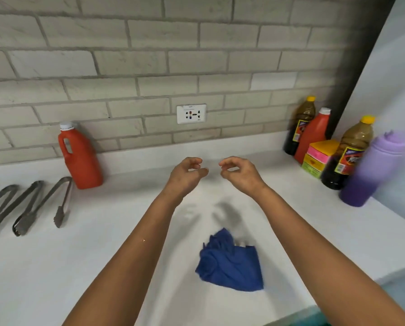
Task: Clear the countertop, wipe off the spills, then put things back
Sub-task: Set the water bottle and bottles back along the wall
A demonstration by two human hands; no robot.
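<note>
We see a wall of pale grey brick-shaped tiles (126, 55) filling the upper half of the frame, with darker grout lines between the courses. Low on it, just right of centre, a white wall socket (191, 113) is set flush in the tiles, with small red, blue and black marks on its face. At the upper right a dark upright strip (361, 67) ends the tiling, and right of that stands a smooth pale panel (399, 78). Beyond the front edge of the table (55, 267), at the lower right, we make out a blurred teal strip (314, 316).
</note>
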